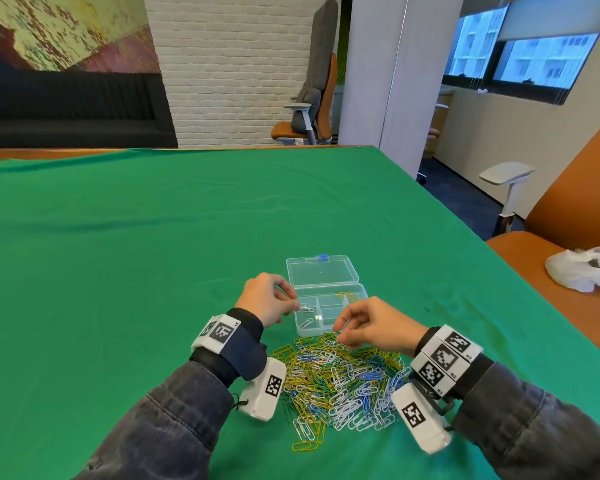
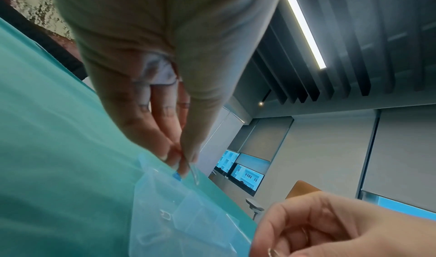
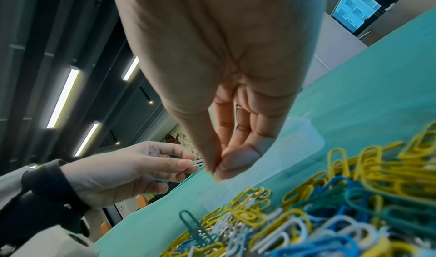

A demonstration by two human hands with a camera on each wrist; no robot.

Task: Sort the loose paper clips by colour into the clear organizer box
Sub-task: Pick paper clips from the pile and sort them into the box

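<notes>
Both arms in dark grey denim-like sleeves (image 1: 174, 417) with black inner cuffs (image 1: 219, 368), each wrist strapped with a white band of black-and-white square tag markers (image 1: 445, 356), plus a white boxy wrist camera (image 1: 264, 389) carrying one tag.

The left hand (image 1: 269, 299) pinches a white paper clip (image 1: 305, 309) over the near-left compartment of the clear organizer box (image 1: 329, 299), lid open behind. The right hand (image 1: 371, 327), fingertips drawn together, hovers just right of that grip, above the mixed clip pile (image 1: 340, 379).
</notes>
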